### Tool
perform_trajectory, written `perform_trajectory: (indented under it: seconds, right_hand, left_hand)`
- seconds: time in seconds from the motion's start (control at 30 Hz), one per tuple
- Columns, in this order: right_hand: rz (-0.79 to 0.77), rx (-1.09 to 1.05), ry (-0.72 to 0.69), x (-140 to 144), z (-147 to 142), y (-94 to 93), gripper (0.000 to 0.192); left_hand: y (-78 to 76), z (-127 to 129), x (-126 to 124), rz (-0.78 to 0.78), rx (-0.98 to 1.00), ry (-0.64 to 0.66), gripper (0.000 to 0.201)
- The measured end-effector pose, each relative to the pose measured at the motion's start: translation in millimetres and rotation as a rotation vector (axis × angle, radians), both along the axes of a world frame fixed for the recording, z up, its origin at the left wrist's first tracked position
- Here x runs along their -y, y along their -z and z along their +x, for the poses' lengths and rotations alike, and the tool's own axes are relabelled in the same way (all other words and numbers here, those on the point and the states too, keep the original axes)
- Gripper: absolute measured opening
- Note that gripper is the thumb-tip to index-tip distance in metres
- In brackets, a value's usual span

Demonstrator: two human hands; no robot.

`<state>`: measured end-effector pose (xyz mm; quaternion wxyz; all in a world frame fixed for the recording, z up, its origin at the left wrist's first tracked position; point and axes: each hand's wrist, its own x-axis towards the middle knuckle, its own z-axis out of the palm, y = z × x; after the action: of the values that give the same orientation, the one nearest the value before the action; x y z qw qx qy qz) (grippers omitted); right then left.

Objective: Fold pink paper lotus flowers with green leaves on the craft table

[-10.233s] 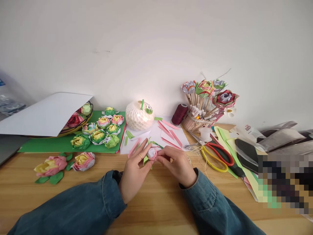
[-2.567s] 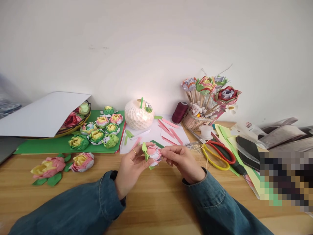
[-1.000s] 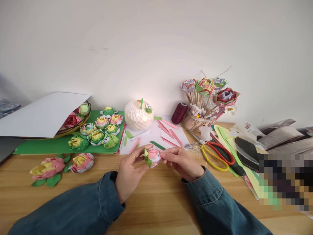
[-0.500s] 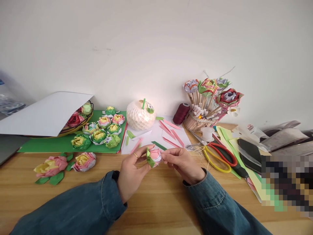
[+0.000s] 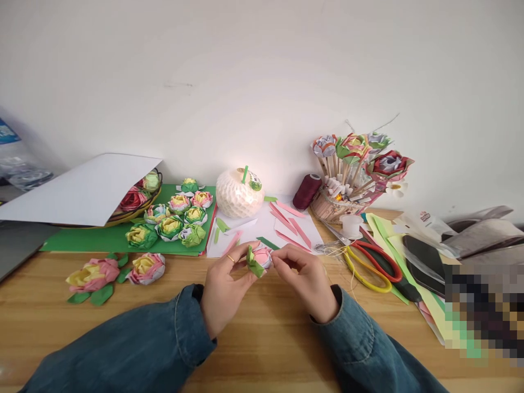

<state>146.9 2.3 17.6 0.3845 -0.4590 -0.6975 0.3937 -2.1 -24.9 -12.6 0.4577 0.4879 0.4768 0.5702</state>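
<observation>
two denim sleeves come in over the near edge of the wooden counter point(image 5: 262, 338). the left hand point(image 5: 223, 286) and the right hand point(image 5: 305, 278) meet above the middle of the counter, each with its grip closed on the same small paper flower point(image 5: 259, 258), a pink bud with green leaves folded about it. the left fingers pinch it from its left side, a ring on one of them; the right fingertips pinch it from its right side. the flower is held just clear of the wood, a little in front of the white sheet point(image 5: 266, 226).

further left, near the left edge, two pink and yellow loose flowers point(image 5: 117, 271) lie on the bare wood with green leaves beside them. to the right of the hands, yellow scissors point(image 5: 362, 270) and red scissors point(image 5: 379, 261) lie side by side, next to coloured paper sheets point(image 5: 393, 245).

behind the hands the white sheet carries pink strips point(image 5: 289, 221) and a few green ones. left of it a green mat point(image 5: 102, 240) holds a cluster of finished flowers point(image 5: 172, 221). at the far edge, against the wall, stand a white netted ball point(image 5: 238, 192), a dark red thread spool point(image 5: 307, 191) and a basket of stemmed flowers point(image 5: 356, 169). a white card point(image 5: 82, 188) leans over a tray at the far left.
</observation>
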Motion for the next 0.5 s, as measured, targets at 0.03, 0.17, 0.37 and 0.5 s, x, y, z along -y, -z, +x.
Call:
perform_trajectory:
  seconds: [0.03, 0.17, 0.37, 0.5]
  right_hand:
    - [-0.076, -0.056, -0.027, -0.9, 0.6, -0.1, 0.023]
    - [-0.332, -0.245, -0.090, -6.7, 3.9, 2.6, 0.027]
    - [-0.533, -0.371, -0.082, -11.4, 5.6, 7.3, 0.026]
    - [-0.562, -0.429, -0.080, -11.4, 5.0, 6.4, 0.023]
  left_hand:
    - [-0.2, 0.0, 0.4, 0.004, -0.005, -0.005, 0.037]
    - [-1.3, -0.2, 1.4, 0.014, -0.008, -0.014, 0.036]
    - [-0.7, -0.7, 1.6, 0.039, -0.038, 0.002, 0.037]
    - [-2.8, -0.1, 2.7, 0.073, -0.048, 0.013, 0.034]
